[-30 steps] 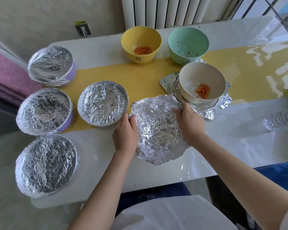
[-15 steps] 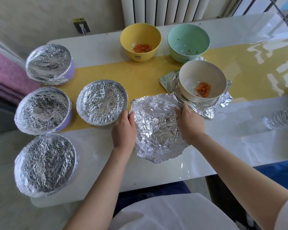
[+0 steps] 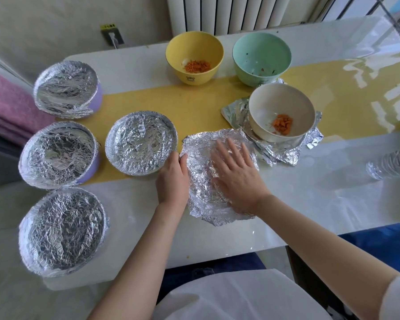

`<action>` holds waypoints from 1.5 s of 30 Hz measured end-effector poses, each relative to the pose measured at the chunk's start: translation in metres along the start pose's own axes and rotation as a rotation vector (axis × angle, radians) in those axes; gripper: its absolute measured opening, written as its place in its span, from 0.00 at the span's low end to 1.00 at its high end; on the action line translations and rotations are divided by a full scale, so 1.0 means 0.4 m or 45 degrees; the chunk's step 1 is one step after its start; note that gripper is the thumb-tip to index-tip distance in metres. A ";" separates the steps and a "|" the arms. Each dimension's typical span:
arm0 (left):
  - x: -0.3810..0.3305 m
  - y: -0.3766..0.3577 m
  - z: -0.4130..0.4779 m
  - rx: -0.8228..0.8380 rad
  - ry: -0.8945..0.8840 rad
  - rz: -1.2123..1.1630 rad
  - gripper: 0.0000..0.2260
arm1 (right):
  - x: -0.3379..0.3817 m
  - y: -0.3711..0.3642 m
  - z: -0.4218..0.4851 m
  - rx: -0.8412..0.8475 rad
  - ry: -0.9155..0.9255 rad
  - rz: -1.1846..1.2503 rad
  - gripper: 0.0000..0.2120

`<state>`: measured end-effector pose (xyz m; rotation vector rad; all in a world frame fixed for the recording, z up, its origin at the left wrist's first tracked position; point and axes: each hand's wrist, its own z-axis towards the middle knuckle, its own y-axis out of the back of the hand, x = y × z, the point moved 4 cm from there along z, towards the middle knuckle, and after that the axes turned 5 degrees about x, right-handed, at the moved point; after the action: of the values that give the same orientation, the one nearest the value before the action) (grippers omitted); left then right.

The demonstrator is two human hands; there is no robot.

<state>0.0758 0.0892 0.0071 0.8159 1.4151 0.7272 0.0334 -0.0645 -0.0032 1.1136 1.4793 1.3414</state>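
A crinkled sheet of foil [image 3: 201, 181] lies flat on the white table [image 3: 310, 199] in front of me. My right hand [image 3: 237, 174] presses on it with flat, spread fingers. My left hand [image 3: 172, 179] holds the sheet's left edge, thumb against the foil. A beige bowl [image 3: 261, 107] with orange bits stands on a second foil sheet [image 3: 284, 153] just behind and to the right.
Several foil-covered bowls stand at the left, the nearest [image 3: 141, 143] touching distance from my left hand. A yellow bowl [image 3: 194, 46] with orange bits and a green bowl [image 3: 261, 54] stand at the back. A plastic bottle [image 3: 390, 163] lies at the right edge.
My right hand let go of the foil's far right edge and moved onto the middle of the sheet, fingers spread flat. The left hand stayed at the left edge.
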 end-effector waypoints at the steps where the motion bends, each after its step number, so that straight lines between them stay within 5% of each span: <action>1: 0.000 0.000 0.000 0.004 -0.003 -0.002 0.13 | -0.011 -0.015 0.003 0.045 -0.052 -0.009 0.31; 7: -0.016 0.025 -0.011 -0.170 -0.032 -0.013 0.07 | -0.016 -0.030 0.011 0.112 -0.097 -0.021 0.35; 10: -0.063 0.037 -0.039 -0.330 -0.324 -0.028 0.04 | -0.017 -0.029 0.013 0.106 -0.093 -0.034 0.35; 14: -0.096 -0.046 -0.052 0.008 -0.750 0.254 0.13 | -0.016 -0.029 0.014 0.137 -0.091 -0.030 0.35; 20: -0.053 -0.098 -0.014 0.320 -0.608 0.515 0.25 | -0.029 -0.030 0.014 0.129 -0.126 0.149 0.35; 28: -0.025 -0.059 0.025 0.327 -0.207 -0.363 0.17 | -0.077 -0.006 0.006 -0.153 -0.391 0.841 0.19; 36: -0.005 -0.064 0.026 0.322 -0.054 -0.706 0.14 | -0.086 -0.015 0.006 -0.183 -0.505 1.036 0.24; 41: -0.005 -0.067 0.028 0.394 -0.034 -0.683 0.15 | -0.091 -0.014 0.009 -0.139 -0.499 1.013 0.18; 45: -0.011 -0.066 0.030 0.470 -0.155 -0.371 0.18 | -0.109 0.002 0.038 -0.035 -0.389 0.871 0.19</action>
<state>0.0866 0.0705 -0.0126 0.8944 1.5374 0.1912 0.0597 -0.1024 -0.0029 1.8128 0.8776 1.5311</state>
